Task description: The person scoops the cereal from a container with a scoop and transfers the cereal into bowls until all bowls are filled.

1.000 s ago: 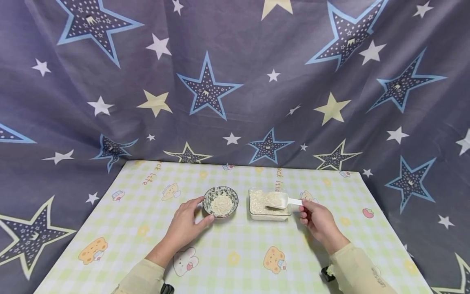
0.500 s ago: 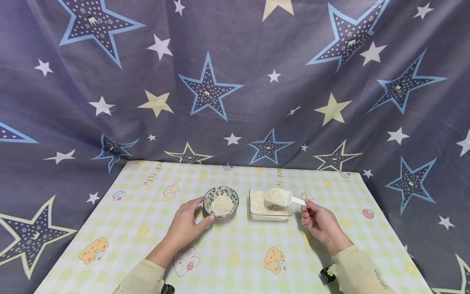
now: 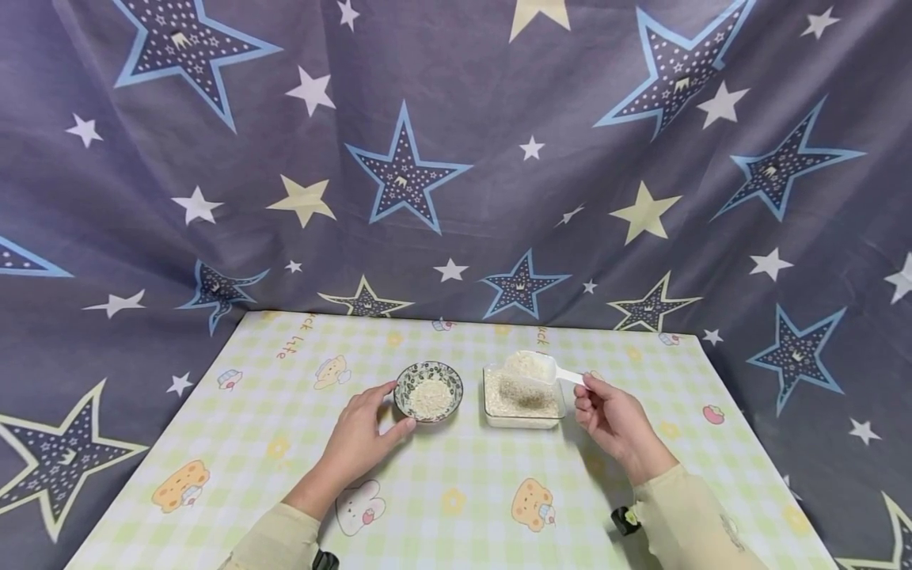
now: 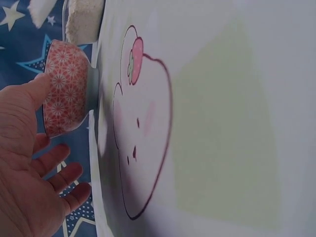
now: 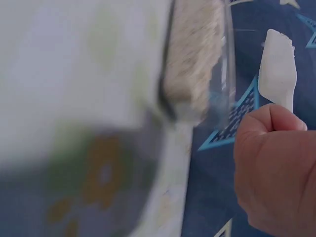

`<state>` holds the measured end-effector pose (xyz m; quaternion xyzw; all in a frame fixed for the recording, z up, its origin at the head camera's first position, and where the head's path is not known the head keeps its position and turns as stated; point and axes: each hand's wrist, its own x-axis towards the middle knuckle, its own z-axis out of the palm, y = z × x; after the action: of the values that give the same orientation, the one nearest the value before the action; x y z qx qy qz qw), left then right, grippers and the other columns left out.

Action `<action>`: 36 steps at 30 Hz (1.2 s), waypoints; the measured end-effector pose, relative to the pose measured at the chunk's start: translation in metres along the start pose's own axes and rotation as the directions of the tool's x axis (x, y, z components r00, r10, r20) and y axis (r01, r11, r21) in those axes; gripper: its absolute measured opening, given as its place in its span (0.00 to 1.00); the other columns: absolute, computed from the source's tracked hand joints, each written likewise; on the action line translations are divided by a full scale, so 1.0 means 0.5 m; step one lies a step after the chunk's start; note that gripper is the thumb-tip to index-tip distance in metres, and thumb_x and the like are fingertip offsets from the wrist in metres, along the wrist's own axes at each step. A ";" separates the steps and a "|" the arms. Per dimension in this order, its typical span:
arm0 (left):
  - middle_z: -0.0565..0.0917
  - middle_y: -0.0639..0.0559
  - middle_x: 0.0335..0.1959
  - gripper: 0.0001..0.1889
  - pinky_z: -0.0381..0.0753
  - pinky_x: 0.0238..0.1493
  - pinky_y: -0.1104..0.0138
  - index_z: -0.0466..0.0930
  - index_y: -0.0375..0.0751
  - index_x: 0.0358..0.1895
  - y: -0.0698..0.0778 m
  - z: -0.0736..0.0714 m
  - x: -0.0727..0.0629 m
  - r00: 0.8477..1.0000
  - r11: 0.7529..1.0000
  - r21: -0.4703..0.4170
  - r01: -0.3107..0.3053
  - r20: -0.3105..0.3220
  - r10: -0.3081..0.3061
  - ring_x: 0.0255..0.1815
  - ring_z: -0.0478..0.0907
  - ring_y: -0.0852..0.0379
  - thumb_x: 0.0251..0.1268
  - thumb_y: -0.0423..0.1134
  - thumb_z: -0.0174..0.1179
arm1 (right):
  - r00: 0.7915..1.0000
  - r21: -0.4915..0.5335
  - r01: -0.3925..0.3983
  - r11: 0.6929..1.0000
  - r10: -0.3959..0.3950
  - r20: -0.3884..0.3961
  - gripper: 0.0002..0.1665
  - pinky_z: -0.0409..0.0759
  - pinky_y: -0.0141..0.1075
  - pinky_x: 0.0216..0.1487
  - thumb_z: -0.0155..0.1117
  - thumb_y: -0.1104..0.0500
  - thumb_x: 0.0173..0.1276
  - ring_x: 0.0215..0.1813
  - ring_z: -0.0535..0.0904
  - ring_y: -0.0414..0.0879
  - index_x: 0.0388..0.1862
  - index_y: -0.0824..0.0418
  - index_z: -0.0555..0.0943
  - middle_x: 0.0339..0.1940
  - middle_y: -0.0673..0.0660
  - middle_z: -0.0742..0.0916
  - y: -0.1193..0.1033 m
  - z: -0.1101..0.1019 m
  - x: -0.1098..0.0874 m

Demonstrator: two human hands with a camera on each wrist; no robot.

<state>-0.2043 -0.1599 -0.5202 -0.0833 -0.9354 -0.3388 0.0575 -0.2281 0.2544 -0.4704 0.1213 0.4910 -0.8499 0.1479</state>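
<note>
My right hand (image 3: 616, 419) pinches the handle of a white scoop (image 3: 547, 368), which bears a heap of pale, rice-like grain. The scoop hangs just above a clear rectangular container (image 3: 523, 422) full of the same grain; the right wrist view shows a gap between them. To the left stands a small round bowl (image 3: 428, 368), patterned dark inside and red outside, with some grain (image 3: 431, 398) in it. My left hand (image 3: 363, 431) holds the bowl's near left side between thumb and index finger. Its other fingers (image 4: 69, 175) hang loose, off the bowl.
A pale green checked cloth (image 3: 442, 467) with cartoon prints covers the table. Behind it hangs a dark curtain (image 3: 492, 206) with stars, meeting the table's far edge. The container stands a short way right of the bowl.
The scoop has risen with its load from the grain in the container and shifted slightly back and left, my right hand moving with it. My left hand and the bowl have stayed put.
</note>
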 end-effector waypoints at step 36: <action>0.76 0.37 0.76 0.45 0.72 0.77 0.38 0.65 0.42 0.82 0.000 0.002 -0.002 1.000 1.000 0.010 -0.019 0.003 0.019 0.75 0.74 0.35 0.69 0.57 0.72 | 0.756 -0.754 0.537 0.379 -0.612 0.231 0.13 0.78 0.29 0.26 0.62 0.60 0.82 0.27 0.77 0.38 0.55 0.67 0.88 0.34 0.61 0.90 0.044 0.210 -0.037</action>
<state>-0.2033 -0.1591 -0.5212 -0.0921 -0.9363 -0.3335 0.0597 -0.2093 0.1551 -0.4304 -0.0972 0.8266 -0.5363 -0.1399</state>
